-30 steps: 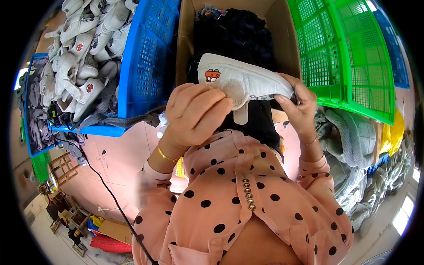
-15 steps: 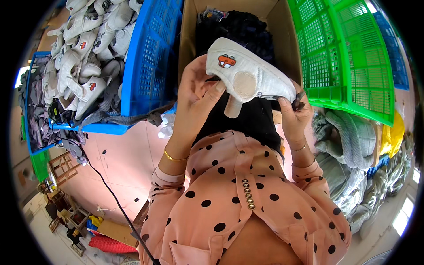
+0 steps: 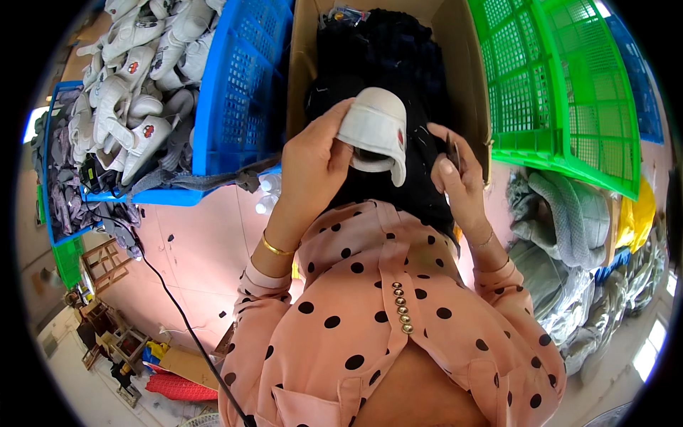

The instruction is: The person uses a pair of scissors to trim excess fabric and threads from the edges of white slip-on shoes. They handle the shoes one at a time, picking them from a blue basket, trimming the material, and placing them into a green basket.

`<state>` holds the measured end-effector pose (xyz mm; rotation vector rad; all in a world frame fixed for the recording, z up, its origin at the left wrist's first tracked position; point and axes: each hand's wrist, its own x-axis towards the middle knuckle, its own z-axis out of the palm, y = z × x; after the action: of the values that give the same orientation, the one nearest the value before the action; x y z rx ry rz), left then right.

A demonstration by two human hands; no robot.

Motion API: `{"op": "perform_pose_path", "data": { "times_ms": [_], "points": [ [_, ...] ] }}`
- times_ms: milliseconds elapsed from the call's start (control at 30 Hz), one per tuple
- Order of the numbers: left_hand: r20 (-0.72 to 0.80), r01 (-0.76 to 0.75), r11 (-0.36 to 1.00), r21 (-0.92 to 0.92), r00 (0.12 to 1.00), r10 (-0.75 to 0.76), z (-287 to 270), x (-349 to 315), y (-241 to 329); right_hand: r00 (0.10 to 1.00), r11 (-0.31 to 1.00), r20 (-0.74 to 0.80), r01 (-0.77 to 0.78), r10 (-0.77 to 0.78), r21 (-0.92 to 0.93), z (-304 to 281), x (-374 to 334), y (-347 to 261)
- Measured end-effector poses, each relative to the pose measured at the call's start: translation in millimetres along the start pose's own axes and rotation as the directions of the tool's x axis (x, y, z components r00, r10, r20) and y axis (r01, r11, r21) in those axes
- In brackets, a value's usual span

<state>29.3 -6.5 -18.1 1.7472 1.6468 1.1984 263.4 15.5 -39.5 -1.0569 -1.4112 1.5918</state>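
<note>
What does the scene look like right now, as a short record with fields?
Left hand: holds a white shoe upper
Right hand: holds a small dark object, kind unclear, apart from the shoe upper
Ahead: cardboard box with dark material inside
Left side: blue crate, heaped white shoe uppers
Right side: green crate

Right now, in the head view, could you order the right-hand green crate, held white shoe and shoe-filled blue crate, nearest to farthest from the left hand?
1. White shoe, held in the left hand.
2. Blue crate, to the hand's left.
3. Green crate, right of the cardboard box.
</note>
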Motion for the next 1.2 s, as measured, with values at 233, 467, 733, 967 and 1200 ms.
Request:
{"op": "perform_pose_path", "data": {
  "times_ms": [233, 467, 733, 967, 1200],
  "points": [
    [0.143, -0.082, 0.98, 0.184, 0.988, 0.056, 18, -30, 4, 0.992, 0.979, 0.116, 0.061, -0.039, -0.196, 2, 11, 4],
    [0.375, 0.132, 0.991, 0.016, 0.918, -0.129, 25, -52, -11, 0.947, 0.951, 0.17, -0.239, 0.274, -0.197, -10, 3, 49],
    [0.328, 0.03, 0.612, -0.79, 0.864, 0.382, -20, -22, 54, 0.935, 0.956, 0.202, -0.28, 0.291, -0.083, -7, 7, 45],
    [0.093, -0.045, 0.2, -0.979, 0.773, 0.628, -10, -36, 90, 0.935, 0.955, 0.204, -0.271, 0.29, -0.117, -12, 8, 51],
    [0.32, -0.029, 0.998, -0.06, 0.946, 0.047, 29, -39, -9, 0.944, 0.963, 0.212, -0.223, 0.252, -0.148, -9, 4, 53]
  ]
}}
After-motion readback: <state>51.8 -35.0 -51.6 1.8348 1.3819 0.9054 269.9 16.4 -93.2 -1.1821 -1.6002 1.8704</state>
